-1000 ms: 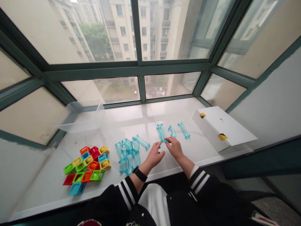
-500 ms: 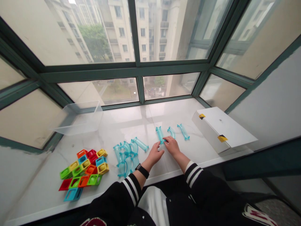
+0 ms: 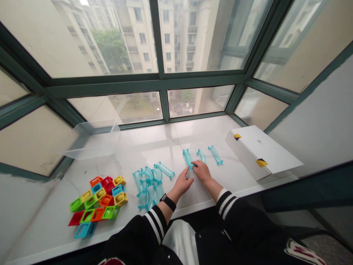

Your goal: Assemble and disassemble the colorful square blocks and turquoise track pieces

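Two straight, clear blue track pieces (image 3: pixel 187 156) lie side by side on the white ledge in front of me. My left hand (image 3: pixel 182 183) reaches to their near end, index finger stretched forward against it and thumb spread away. From the right, my right hand (image 3: pixel 202 172) has its curled fingertips closed at that same near end. Just beyond it are a curved blue track piece (image 3: pixel 202 155) and another straight track piece (image 3: pixel 215 155). A cluster of curved blue track pieces (image 3: pixel 149 186) lies left of my left wrist, with a straight track piece (image 3: pixel 164 169) at its upper right.
Colourful hollow plastic blocks (image 3: pixel 100 200) are grouped at the left of the ledge (image 3: pixel 154 141). Behind them stands a clear plastic bin (image 3: pixel 96 152). A white box (image 3: pixel 261 149) with yellow-and-black tabs stands at the right. Windows with green frames (image 3: pixel 143 85) enclose the ledge.
My left hand has shifted very slightly to the right. My right hand and the track pieces stay practically where they were.
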Available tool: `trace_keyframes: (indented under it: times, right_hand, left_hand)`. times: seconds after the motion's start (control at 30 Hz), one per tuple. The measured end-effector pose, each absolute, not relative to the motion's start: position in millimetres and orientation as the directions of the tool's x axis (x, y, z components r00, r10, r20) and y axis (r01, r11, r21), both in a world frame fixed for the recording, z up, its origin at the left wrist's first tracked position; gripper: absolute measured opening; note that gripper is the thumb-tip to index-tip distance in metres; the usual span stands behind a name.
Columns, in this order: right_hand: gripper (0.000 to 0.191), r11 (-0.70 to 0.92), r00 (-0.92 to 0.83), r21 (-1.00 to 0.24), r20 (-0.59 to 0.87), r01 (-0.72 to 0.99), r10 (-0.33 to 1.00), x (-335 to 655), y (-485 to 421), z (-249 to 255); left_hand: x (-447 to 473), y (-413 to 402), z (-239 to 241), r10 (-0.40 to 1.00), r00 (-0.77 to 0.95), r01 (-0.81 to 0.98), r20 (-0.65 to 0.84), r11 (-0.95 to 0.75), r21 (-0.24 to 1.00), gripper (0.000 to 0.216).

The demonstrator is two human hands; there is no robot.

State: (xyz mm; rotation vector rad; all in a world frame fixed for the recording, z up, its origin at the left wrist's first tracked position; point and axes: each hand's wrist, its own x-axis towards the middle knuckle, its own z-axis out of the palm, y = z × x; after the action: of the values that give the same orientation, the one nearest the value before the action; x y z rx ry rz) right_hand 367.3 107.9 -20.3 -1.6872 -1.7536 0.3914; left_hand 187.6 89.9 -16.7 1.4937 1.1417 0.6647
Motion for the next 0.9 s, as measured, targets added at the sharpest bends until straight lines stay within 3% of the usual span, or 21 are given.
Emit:
trace_keyframes:
  times: [0.47,0.67,0.9]
  right_hand:
    - [0.035,0.127,0.04,-0.633,0.243,0.764,0.969,364.4,107.5,-24.5]
    - [0.051,0.101,0.097,-0.677,0.248,0.729,0.964,362.8,99.7,-28.7]
    - [0.048,0.106,0.136,-0.717,0.272,0.69,0.953,361.3,93.1,-33.7]
  left_hand:
    - [186.4,88.8,-20.7,0.917,0.369,0.286,-0.15,0.042,0.957,0.079]
    - [187.7,87.7,-17.0,0.914,0.374,0.304,-0.157,0.04,0.952,0.08]
    - [188.0,86.2,-14.3,0.911,0.372,0.296,-0.18,0.068,0.953,0.081]
